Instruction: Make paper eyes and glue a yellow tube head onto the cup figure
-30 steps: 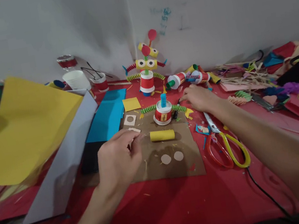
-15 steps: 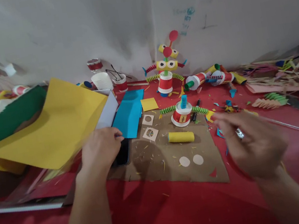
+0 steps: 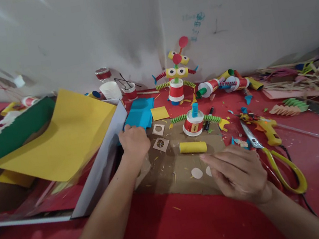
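Observation:
My left hand (image 3: 135,140) has its fingers curled down on the near end of the blue paper (image 3: 139,110), beside the box; its fingertips are partly hidden. Over the brown cardboard (image 3: 185,180) hovers my right hand (image 3: 239,171), fingers loosely stretched and nothing visible in them. It partly covers one of two pale paper circles (image 3: 197,173). A yellow paper tube (image 3: 193,147) lies just beyond its fingertips. Behind the tube stands a red-and-white paper cup figure (image 3: 194,123) with green folded arms. Two card squares with round cutouts (image 3: 161,144) lie nearer my left hand.
On the left is a box (image 3: 99,163) with a large yellow sheet (image 3: 60,137). Yellow-handled scissors (image 3: 282,168) and a yellow glue gun (image 3: 268,129) lie right. Finished cup figures (image 3: 176,91) stand by the wall, near stacked white cups (image 3: 110,91). A yellow square (image 3: 160,113) lies behind the cutouts.
My right hand has moved left from above the scissors to over the cardboard, uncovering scissors and glue gun. My left hand has moved right and forward onto the blue paper, whose near end has shifted.

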`<state>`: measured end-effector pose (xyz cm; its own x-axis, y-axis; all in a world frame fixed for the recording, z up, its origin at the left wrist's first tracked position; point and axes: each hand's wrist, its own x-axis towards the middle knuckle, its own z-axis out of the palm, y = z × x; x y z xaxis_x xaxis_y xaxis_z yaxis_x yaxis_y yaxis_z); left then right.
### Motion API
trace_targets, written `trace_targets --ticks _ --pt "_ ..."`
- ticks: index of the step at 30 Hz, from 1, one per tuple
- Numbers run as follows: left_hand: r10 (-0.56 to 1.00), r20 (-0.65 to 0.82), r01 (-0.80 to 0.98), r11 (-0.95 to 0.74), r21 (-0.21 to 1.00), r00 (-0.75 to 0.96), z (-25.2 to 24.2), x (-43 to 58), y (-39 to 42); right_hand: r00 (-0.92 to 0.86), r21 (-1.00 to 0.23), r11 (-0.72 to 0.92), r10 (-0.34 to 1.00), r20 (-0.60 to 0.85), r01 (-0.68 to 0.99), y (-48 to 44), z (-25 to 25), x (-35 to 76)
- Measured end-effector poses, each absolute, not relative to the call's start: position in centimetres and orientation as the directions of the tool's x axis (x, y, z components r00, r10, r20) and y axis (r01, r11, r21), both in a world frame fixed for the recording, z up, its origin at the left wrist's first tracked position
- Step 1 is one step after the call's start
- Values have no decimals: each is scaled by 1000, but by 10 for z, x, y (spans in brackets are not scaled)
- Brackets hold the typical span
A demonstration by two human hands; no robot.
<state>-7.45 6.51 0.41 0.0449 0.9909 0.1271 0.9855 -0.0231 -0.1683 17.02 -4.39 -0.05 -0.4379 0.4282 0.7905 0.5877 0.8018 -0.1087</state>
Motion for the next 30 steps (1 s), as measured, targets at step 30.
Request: trace_targets --ticks 30 --pt "898 68 896 -422 -138 434 11 -94 87 -460 -98 798 437 773 595 -44 -1 175"
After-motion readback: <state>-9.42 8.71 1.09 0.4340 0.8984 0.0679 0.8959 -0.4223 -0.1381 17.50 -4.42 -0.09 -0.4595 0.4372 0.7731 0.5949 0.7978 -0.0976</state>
